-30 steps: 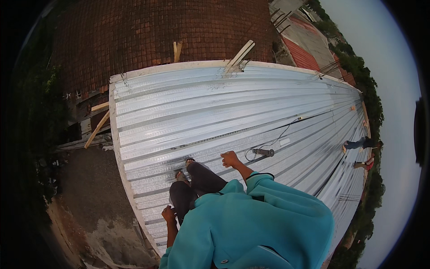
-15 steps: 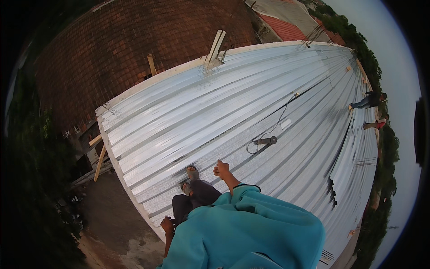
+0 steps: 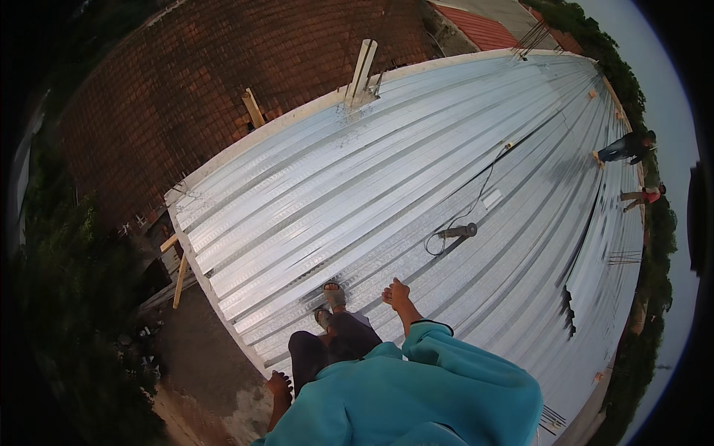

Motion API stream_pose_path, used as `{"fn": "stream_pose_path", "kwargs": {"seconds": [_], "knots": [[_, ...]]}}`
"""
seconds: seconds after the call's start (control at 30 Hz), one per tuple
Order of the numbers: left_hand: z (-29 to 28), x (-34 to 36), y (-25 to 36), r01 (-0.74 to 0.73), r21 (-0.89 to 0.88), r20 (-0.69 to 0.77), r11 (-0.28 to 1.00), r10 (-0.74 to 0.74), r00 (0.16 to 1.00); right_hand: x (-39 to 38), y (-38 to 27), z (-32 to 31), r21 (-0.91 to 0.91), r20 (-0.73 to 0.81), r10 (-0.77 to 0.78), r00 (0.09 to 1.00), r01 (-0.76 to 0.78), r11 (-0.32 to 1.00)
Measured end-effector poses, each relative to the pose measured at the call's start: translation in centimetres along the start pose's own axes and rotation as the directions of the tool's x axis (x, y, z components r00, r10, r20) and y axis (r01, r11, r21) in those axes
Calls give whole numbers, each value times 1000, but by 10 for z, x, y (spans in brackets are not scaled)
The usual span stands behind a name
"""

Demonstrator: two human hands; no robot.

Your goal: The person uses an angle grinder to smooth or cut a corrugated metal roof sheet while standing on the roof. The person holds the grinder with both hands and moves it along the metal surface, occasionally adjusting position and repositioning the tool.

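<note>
My right hand (image 3: pixel 398 293) hangs above the ribbed metal roof sheeting (image 3: pixel 297 223), its fingers loosely bent and the thumb apart. Nothing shows in it. A dark power tool that looks like an angle grinder (image 3: pixel 459 232) lies beyond it on the sheets, with a looped black cable (image 3: pixel 476 201) running away from it. Low at my side is my left hand (image 3: pixel 280 385), near the roof edge, with slightly bent fingers apart and nothing visible in them. My sandalled feet (image 3: pixel 335 296) stand on the sheeting, ahead of my dark trousers.
The roof edge (image 3: pixel 219 297) drops to ground on the left. Pale upright posts (image 3: pixel 361 70) and a wooden piece (image 3: pixel 253 108) stand along the far edge, beside a tiled roof (image 3: pixel 223 82). Two people (image 3: pixel 628 146) stand at right. A jagged dark sheet edge (image 3: pixel 569 312) lies nearer.
The roof and grinder have shifted rightward in view as my head turned. My feet and right hand also appear further right. Both hands still show nothing held.
</note>
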State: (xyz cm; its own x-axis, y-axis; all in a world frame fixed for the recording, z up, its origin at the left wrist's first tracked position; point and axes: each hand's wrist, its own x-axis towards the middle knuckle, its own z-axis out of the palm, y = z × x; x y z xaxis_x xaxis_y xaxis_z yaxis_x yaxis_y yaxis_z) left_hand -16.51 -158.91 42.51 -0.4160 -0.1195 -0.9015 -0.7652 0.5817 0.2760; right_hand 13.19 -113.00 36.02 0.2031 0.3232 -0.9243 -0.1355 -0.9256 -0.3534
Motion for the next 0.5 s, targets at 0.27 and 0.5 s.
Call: {"fn": "stream_pose_path", "kwargs": {"seconds": [0.27,0.5], "knots": [[21,136,-3,279,-225,-65,933,-300,952,139,12,16,51,-92,-44,995,49,998],[78,428,-72,266,-566,-9,781,-328,944,377,48,90,-117,-120,-221,968,207,971]]}}
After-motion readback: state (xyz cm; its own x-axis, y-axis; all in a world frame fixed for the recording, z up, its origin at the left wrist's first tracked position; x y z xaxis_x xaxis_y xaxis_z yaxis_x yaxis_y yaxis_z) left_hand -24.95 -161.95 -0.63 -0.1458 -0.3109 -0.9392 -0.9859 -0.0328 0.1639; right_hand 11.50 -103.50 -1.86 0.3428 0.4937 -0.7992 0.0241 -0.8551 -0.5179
